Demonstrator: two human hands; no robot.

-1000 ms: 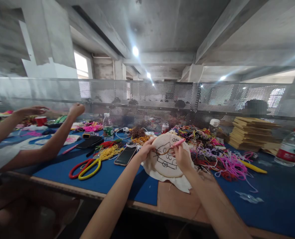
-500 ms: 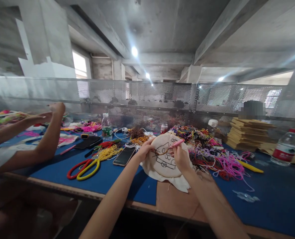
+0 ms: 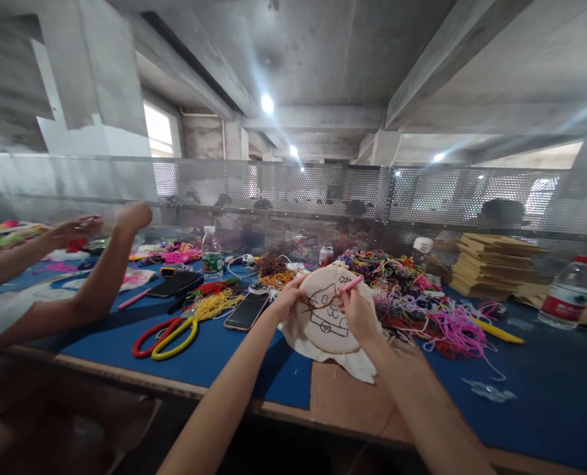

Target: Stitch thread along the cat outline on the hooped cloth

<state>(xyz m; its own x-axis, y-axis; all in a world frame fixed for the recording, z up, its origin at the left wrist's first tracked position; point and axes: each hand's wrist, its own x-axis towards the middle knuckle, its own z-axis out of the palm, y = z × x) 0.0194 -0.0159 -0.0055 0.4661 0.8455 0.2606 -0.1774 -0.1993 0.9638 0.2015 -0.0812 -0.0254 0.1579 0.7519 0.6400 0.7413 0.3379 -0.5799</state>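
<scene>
A round embroidery hoop (image 3: 318,347) stretches cream cloth with a dark line drawing, tilted up over the table's front part. Loose cloth (image 3: 357,366) hangs below its rim. My left hand (image 3: 288,298) is closed on the hoop's left edge. In my closed right hand (image 3: 357,310) is a pink punch needle (image 3: 351,284), slanted over the drawing's upper right; its tip is hidden by my fingers. A strand of brown yarn (image 3: 318,305) crosses the cloth between my two hands.
Red and yellow scissors (image 3: 175,338) and a phone (image 3: 247,310) lie left of the hoop. Tangled yarn (image 3: 452,323) heaps up at right, near stacked brown envelopes (image 3: 494,267) and a water bottle (image 3: 570,293). At far left, a co-worker's arms (image 3: 95,284) reach over the table.
My right hand and the pink punch needle have shifted very slightly left. My left hand stays on the hoop. The co-worker's hands at far left have moved right and apart.
</scene>
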